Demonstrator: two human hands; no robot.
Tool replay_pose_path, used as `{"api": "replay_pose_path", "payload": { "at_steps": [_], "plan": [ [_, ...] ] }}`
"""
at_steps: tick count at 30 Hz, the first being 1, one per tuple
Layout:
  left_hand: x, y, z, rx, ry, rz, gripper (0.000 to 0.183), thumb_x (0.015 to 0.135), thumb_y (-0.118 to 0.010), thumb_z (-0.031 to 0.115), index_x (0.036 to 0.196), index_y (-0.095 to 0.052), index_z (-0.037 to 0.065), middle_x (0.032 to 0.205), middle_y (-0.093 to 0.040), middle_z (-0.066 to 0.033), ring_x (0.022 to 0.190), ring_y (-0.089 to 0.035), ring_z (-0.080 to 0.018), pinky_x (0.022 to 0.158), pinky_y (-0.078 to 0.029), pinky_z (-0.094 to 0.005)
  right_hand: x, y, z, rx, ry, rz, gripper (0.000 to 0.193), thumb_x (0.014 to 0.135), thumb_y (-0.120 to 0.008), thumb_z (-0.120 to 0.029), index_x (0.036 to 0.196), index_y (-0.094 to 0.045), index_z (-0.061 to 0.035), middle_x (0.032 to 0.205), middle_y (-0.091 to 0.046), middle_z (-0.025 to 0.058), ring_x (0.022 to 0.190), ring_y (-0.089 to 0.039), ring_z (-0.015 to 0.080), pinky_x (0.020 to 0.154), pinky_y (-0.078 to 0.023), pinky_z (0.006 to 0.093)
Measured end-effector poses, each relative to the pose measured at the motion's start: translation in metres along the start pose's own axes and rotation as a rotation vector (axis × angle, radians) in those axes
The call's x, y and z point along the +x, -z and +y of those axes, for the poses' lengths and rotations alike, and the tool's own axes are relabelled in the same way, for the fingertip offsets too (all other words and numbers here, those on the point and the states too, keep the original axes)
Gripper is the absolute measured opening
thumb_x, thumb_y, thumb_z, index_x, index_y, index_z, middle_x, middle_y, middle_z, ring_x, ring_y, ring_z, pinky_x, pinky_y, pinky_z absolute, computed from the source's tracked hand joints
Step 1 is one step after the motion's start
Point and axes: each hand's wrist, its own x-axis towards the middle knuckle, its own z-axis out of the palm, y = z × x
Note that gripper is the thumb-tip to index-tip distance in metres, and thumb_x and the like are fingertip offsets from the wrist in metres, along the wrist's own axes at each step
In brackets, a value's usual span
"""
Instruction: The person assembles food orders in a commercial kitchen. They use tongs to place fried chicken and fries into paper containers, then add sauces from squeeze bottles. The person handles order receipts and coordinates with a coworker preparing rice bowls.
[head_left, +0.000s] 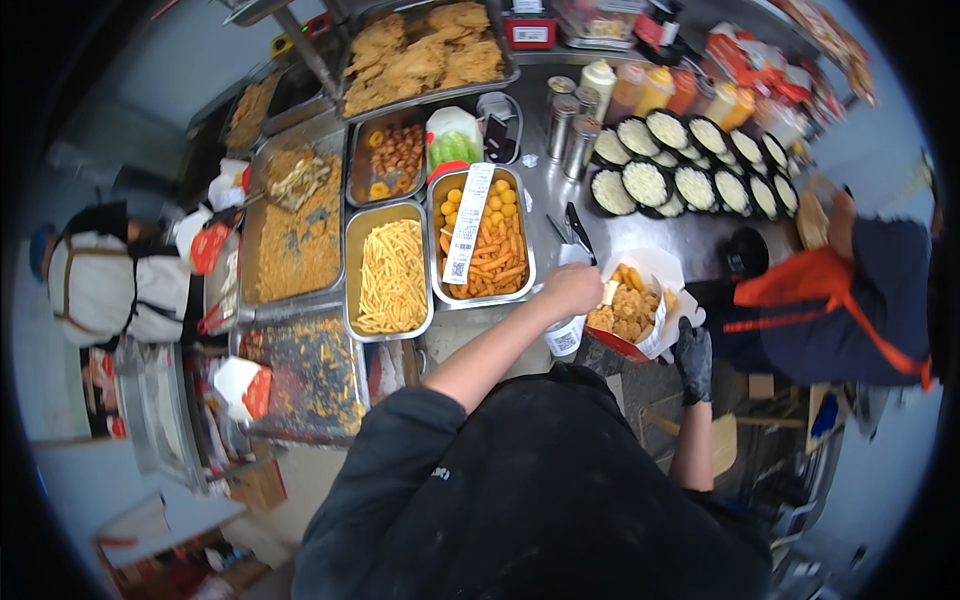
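A red and white takeout box stands open in front of me, filled with fried chicken pieces and some fries. My right hand, in a black glove, grips the box's right side. Bare and closed, my left hand is at the box's left edge. A small pale piece shows by its fingertips; whether they hold it is unclear. Below that hand hangs or lies a white printed slip. A black-handled knife lies on the steel counter just beyond.
Left of me are metal trays of fries, orange fries with potato balls under a long receipt, and breading. Sauce bottles and black bowls of white shreds stand far right. Co-workers flank both sides.
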Motion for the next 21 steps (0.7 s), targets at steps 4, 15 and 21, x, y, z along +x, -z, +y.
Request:
{"api": "replay_pose_path", "payload": {
  "at_steps": [4, 15, 21],
  "plan": [
    [0.068, -0.019, 0.018, 0.032, 0.093, 0.028, 0.034, 0.089, -0.05, 0.024, 0.09, -0.072, -0.002, 0.098, -0.069, -0.0243, 0.093, -0.068, -0.0396, 0.083, -0.053, -0.048, 0.051, -0.059, 0.066, -0.011, -0.036, 0.043, 0.041, 0.1, -0.048, -0.032, 0.092, -0.065, 0.0048, 0.079, -0.061, 0.0292, 0.082, -0.058, 0.0474, 0.071, -0.044, 0.0558],
    [-0.024, 0.052, -0.008, -0.314, 0.314, 0.335, 0.021, 0.087, -0.056, 0.011, 0.102, -0.07, 0.008, 0.077, -0.068, -0.0139, 0.065, -0.065, -0.0235, 0.063, -0.05, -0.036, 0.101, -0.093, 0.03, 0.144, 0.135, 0.021, 0.037, 0.102, -0.045, -0.027, 0.105, -0.062, 0.006, 0.087, -0.067, 0.0233, 0.089, -0.063, 0.0401, 0.082, -0.046, 0.0477],
    [-0.121, 0.08, -0.091, -0.563, 0.456, 0.634, 0.044, 0.092, -0.061, 0.006, 0.135, -0.054, 0.014, 0.099, -0.063, -0.0043, 0.065, -0.053, -0.009, 0.063, -0.046, -0.025, 0.084, -0.131, 0.044, 0.376, 0.026, -0.318, 0.045, 0.104, -0.04, -0.036, 0.11, -0.057, 0.0058, 0.086, -0.065, 0.0212, 0.076, -0.063, 0.0293, 0.069, -0.05, 0.0397]
  ]
}}
